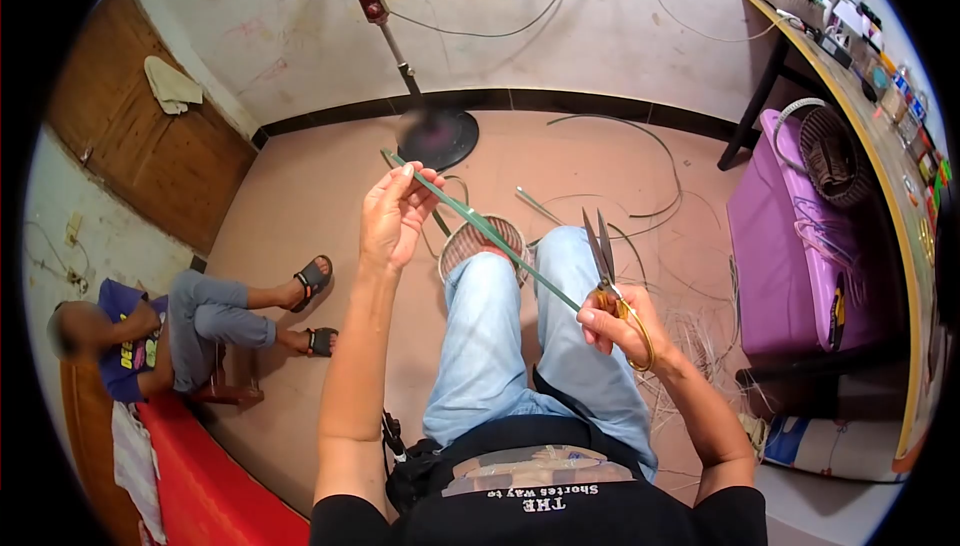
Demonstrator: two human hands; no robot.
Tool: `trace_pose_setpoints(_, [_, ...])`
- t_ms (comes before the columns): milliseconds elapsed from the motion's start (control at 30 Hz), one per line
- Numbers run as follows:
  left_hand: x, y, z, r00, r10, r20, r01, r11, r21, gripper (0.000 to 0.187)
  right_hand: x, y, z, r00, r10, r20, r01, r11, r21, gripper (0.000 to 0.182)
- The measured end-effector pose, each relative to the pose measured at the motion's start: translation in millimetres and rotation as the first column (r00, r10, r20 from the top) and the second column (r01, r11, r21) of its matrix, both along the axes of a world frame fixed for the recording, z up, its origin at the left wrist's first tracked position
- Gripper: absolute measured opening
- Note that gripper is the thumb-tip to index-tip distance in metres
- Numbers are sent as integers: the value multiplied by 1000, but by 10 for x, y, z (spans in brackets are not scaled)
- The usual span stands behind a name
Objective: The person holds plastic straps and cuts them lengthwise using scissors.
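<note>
A long, thin green strip [500, 242] stretches diagonally between my two hands. My left hand [398, 214] pinches it near its upper end, thumb and fingers together. At its lower end, my right hand [625, 324] holds the strip between thumb and fingers, along with gold-handled scissors [604, 256]. The scissors' dark blades point up and stand slightly apart, away from the strip. Behind the strip, a round woven basket [510, 233] is partly hidden by my knees.
Loose strips [672, 161] and a tangle of thin pale strands [695, 346] lie on the floor. A standing fan [438, 140] is ahead. A purple bin [765, 246] and cluttered desk [850, 81] are right. Another person [205, 321] sits left.
</note>
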State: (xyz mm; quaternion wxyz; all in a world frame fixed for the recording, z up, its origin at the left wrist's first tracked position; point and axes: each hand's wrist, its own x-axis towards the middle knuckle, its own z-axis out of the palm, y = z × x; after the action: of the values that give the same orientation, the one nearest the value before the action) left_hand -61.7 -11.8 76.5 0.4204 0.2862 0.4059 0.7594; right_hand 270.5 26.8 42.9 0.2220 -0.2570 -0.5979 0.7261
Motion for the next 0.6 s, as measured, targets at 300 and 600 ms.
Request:
trace_pose_setpoints(300, [1221,-36,-111,949,-296,-107,279,948,-151,28,-145,0,52,990,-122,-66,120,992,-41,14])
trace_pose_setpoints(600, [882,108,-12,975,-193,-111,182,978,-101,29,23,-111,44,987,-136,-84,133,990,-38,19])
